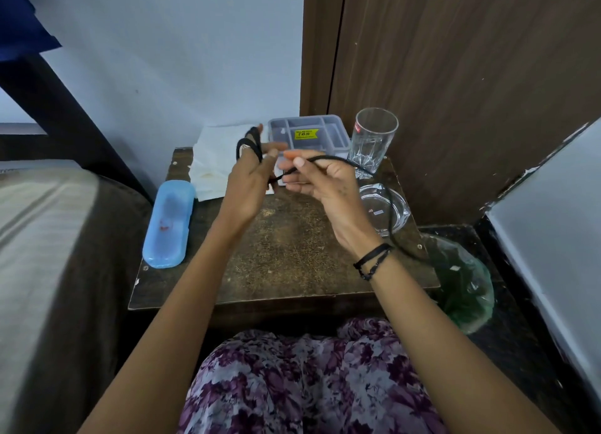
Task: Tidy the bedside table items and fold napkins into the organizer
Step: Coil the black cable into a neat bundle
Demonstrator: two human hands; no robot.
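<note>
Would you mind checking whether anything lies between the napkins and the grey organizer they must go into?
Nothing on the table does: the napkins lie right beside the organizer. Both hands are busy, though: the left hand has black cord looped round its fingers, and the right hand pinches it.

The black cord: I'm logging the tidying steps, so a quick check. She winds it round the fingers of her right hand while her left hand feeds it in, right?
Not quite: the hands are swapped. The head view shows the black cord looped round the fingers of the left hand, while the right hand pinches it and feeds it in.
</note>
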